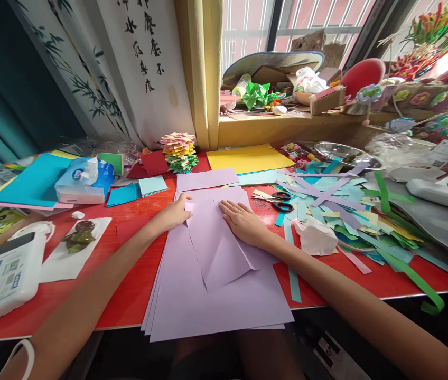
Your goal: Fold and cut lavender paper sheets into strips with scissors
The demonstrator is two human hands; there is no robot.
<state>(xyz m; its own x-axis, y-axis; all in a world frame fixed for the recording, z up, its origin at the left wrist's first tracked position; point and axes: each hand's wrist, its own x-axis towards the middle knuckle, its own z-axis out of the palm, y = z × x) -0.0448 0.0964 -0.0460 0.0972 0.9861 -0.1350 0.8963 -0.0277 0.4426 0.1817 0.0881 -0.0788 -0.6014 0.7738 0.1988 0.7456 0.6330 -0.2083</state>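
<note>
A folded sheet of light purple paper (218, 264) lies on a stack of larger purple sheets (224, 316), which overhangs the table's front edge. My left hand (174, 212) is at the folded sheet's upper left corner, thumb and fingers closed on the paper edge. My right hand (243, 221) lies flat on the folded sheet's right side, its fingers stretched out and holding nothing. Black-handled scissors (277, 201) rest just right of the stack. Behind the stack is a purple paper strip (207, 180).
Cut paper strips (323, 192) and a crumpled tissue (316, 236) lie to the right. Yellow sheets (250, 158) and a stacked paper ornament (179, 152) stand behind. At left are a tissue pack (85, 182), blue paper squares (123, 194) and a white box-shaped device (8, 274).
</note>
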